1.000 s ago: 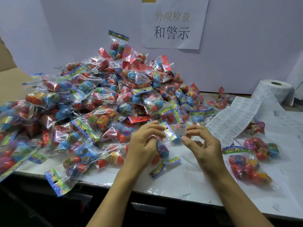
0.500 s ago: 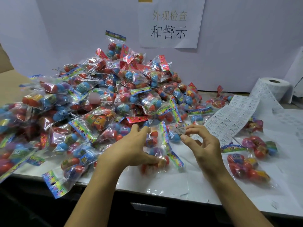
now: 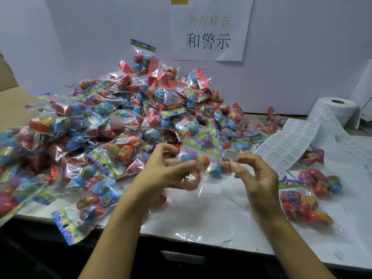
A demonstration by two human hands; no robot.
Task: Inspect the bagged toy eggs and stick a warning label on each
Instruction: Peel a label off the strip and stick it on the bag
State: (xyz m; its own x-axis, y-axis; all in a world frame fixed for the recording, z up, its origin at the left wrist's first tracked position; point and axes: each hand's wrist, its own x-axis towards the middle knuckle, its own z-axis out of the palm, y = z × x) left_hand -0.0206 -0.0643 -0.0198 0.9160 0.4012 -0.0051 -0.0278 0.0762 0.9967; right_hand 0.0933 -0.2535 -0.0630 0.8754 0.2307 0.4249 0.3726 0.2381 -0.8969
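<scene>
A factory packing and inspection station: a bench (image 3: 211,218) heaped with a pile of bagged toy eggs (image 3: 128,125), a label roll (image 3: 336,111) unspooling beside it, and a printed Chinese station sign (image 3: 209,31) taped to the partition.

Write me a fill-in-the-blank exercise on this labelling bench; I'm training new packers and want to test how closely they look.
1. The right hand pinches a small white ____ between thumb and fingertips.
2. The left hand holds a clear bag of toy ____.
3. The label roll stands at the table's far ____ side.
4. The big pile of bagged eggs lies to the ____ of the hands.

Missing words: label; eggs; right; left
</scene>
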